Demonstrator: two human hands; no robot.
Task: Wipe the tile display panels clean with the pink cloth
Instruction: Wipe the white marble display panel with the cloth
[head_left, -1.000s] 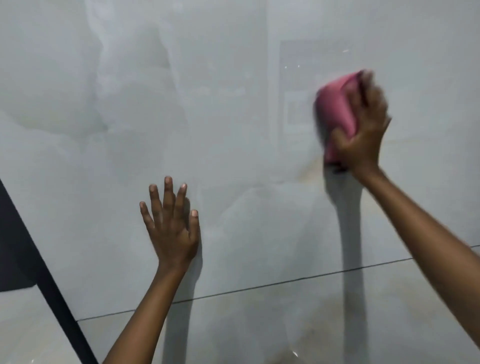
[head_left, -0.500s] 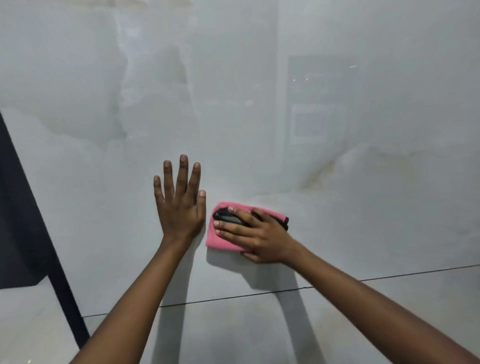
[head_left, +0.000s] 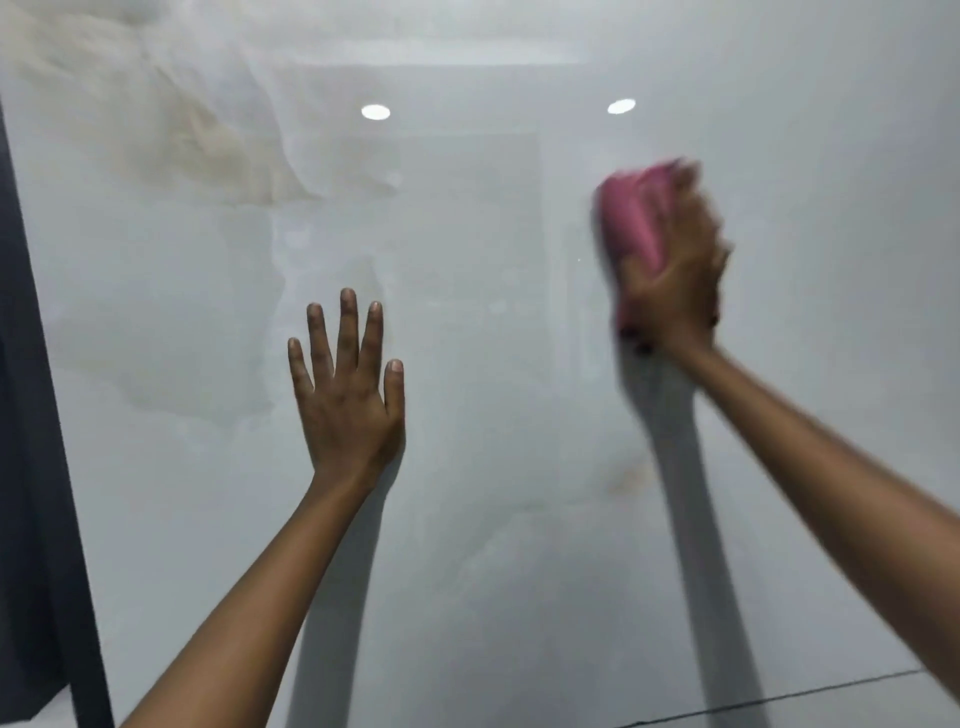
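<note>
The glossy pale-grey tile panel (head_left: 493, 415) fills nearly the whole view, faintly marbled with tan veining at upper left and mirroring two round ceiling lights (head_left: 375, 111). A dark frame edge (head_left: 36, 467) bounds it on the left; a thin seam (head_left: 779, 699) crosses low on the right, with broad bare surface between. The left hand (head_left: 348, 400) lies flat on the panel, fingers spread and pointing up, its grip apart. The right hand (head_left: 675, 280), blurred, has its grip clamped on the bunched pink cloth (head_left: 634, 218), pressed to the panel at upper right.
</note>
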